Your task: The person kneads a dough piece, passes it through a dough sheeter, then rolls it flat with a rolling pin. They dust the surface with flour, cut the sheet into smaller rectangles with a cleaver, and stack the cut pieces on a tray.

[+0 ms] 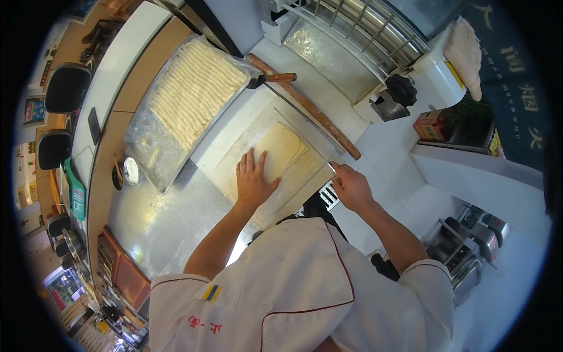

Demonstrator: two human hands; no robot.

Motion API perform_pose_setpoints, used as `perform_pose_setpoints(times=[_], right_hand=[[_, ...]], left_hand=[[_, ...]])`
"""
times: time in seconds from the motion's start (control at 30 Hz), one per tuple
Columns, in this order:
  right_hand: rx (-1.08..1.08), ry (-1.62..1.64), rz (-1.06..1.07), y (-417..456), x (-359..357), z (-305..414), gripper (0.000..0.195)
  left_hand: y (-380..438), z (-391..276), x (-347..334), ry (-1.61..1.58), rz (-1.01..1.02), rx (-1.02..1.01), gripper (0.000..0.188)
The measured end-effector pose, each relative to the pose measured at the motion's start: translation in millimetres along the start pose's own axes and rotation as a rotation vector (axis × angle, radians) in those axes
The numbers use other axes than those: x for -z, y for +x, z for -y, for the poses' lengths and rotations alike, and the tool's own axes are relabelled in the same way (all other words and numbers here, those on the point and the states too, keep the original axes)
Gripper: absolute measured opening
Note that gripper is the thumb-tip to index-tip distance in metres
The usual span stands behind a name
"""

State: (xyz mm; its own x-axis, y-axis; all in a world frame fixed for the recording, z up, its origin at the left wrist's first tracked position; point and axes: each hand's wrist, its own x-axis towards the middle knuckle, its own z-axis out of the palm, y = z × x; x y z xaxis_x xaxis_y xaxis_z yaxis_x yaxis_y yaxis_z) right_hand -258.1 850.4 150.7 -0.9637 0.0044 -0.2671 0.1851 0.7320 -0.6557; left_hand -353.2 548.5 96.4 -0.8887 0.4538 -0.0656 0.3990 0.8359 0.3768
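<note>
A stack of thin, pale yellow dough sheets [280,147] lies on a floured cutting board [237,152]. My left hand [255,179] rests flat on the near left part of the sheets, fingers spread, holding nothing. At the board's right edge my right hand [352,185] is closed around the handle of a long, thin blade [303,134], probably a knife, which reaches up and left along the right side of the sheets. Most of the handle is hidden in my fist. Whether the blade touches the dough I cannot tell.
A plastic-lined tray of dough strips [198,88] stands beyond the board on the left. A wooden rolling pin [308,105] lies along the far right side, near a dough roller machine [374,39]. A bowl of white powder [131,170] and a green scale [75,193] are at left.
</note>
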Motion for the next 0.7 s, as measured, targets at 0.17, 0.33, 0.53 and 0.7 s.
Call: perform_pose_setpoints(times=[0.17, 0.33, 0.53, 0.7], right_hand=[[-0.14, 0.051, 0.082, 1, 6, 0, 0.046], [-0.179, 0.079, 0.114, 7, 13, 4, 0.044], [-0.124, 0.023, 0.093, 13, 14, 16, 0.044], [-0.1, -0.016, 0.151, 16, 17, 22, 0.042]], left_hand=[[21, -1, -2, -0.06, -0.006, -0.136, 0.078], [81, -2, -17, -0.095, 0.013, -0.428, 0.057], [117, 5, -31, -0.096, 0.021, -0.654, 0.037], [120, 10, -35, -0.104, -0.018, -0.712, 0.021]])
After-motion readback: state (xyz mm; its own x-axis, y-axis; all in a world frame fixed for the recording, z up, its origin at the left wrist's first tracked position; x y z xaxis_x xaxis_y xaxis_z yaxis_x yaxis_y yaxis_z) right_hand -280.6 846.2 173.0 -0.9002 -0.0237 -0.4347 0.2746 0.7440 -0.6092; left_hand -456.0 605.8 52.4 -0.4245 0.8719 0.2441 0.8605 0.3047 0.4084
